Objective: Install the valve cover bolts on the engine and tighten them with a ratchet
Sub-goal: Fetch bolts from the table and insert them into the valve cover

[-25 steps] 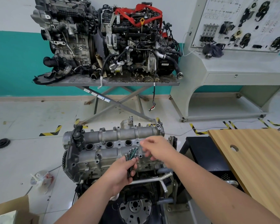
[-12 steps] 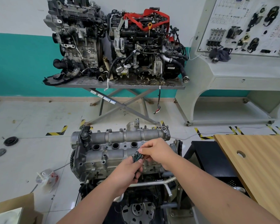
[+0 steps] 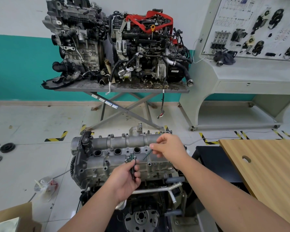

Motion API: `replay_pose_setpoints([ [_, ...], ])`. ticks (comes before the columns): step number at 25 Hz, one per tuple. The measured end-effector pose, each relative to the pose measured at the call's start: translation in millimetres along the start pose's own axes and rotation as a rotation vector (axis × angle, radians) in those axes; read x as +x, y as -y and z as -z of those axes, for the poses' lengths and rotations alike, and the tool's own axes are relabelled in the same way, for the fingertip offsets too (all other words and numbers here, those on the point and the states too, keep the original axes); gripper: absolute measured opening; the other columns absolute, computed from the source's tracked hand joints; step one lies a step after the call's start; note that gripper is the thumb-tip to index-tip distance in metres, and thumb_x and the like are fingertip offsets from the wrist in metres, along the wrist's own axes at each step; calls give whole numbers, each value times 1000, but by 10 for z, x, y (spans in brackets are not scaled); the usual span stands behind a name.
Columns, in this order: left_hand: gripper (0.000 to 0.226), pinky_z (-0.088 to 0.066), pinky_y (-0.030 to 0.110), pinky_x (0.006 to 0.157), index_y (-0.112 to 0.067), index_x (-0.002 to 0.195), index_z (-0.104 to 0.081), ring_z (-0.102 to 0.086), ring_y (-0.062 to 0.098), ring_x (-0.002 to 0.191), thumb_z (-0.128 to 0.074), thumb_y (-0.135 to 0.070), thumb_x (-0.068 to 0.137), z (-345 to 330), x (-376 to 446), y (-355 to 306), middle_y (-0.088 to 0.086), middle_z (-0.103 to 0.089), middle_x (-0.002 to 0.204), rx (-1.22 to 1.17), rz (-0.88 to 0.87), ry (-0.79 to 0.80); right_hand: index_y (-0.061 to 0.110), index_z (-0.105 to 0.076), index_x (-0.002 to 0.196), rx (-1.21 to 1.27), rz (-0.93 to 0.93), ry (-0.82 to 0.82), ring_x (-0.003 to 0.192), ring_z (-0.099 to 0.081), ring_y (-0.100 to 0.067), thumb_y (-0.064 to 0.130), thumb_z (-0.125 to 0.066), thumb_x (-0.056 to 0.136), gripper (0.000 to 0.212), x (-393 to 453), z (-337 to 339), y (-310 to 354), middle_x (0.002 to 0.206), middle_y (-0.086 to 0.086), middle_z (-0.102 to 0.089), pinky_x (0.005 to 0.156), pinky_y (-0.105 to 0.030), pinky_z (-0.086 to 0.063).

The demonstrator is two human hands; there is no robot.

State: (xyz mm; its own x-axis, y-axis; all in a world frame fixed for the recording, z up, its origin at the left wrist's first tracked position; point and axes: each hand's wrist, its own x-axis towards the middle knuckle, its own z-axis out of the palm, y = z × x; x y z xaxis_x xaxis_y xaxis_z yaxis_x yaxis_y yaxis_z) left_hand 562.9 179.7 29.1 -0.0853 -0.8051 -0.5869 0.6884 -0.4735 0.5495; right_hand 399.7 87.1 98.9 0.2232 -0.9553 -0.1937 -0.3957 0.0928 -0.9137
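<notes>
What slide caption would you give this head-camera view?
Right hand pinches a single bolt above the valve cover; left hand grips the remaining bolts.

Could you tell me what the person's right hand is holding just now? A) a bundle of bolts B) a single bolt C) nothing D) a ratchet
B: the right hand pinches a single bolt above the valve cover, while the left hand grips the bundle of bolts.

Grey valve cover (image 3: 124,163), dark bolts (image 3: 132,164)
</notes>
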Motion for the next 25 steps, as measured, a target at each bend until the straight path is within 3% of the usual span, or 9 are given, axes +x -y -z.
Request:
replay_pose_setpoints([
  [4, 16, -46, 27, 54, -12, 108, -62, -57, 14, 60, -46, -15, 104, 145, 49, 42, 1, -66, 75, 67, -30, -145, 27, -59, 76, -512, 161, -59, 67, -63, -5, 30, -79, 84, 22, 42, 20, -144, 76, 10, -66, 55, -16, -42],
  [7, 19, -49, 30, 58, -12, 113, -62, -66, 14, 65, -46, -16, 104, 191, 59, 50, 3, -74, 87, 76, -29, -165, 23, -62, 83, -681, 309, 1, 67, -53, -7, 31, -73, 89, 15, 17, -107, -321, 74, 12, -59, 61, -21, -39],
  [14, 18, -51, 31, 61, -14, 115, -60, -70, 15, 71, -45, -14, 104, 271, 95, -8, 4, -76, 97, 116, -33, -174, 10, -68, 89, -686, 485, -80, 70, -48, -10, 25, -71, 90, 16, 50, -174, -466, 79, -2, -66, 60, -19, -28],
  [17, 20, -51, 32, 60, -13, 115, -61, -70, 16, 71, -45, -12, 104, 353, 125, -1, 4, -76, 96, 123, -26, -204, 8, -69, 87, -649, 486, -115, 72, -53, -15, 23, -71, 91, 16, 76, -168, -485, 78, -3, -67, 63, -22, -36],
  [25, 20, -50, 32, 59, -14, 113, -63, -69, 15, 64, -46, -12, 103, 551, 185, -39, 2, -76, 89, 59, -46, -307, 9, -65, 85, -782, 547, 41, 77, -57, -19, 27, -64, 96, 22, 33, -189, -463, 80, -2, -64, 74, -33, -47],
])
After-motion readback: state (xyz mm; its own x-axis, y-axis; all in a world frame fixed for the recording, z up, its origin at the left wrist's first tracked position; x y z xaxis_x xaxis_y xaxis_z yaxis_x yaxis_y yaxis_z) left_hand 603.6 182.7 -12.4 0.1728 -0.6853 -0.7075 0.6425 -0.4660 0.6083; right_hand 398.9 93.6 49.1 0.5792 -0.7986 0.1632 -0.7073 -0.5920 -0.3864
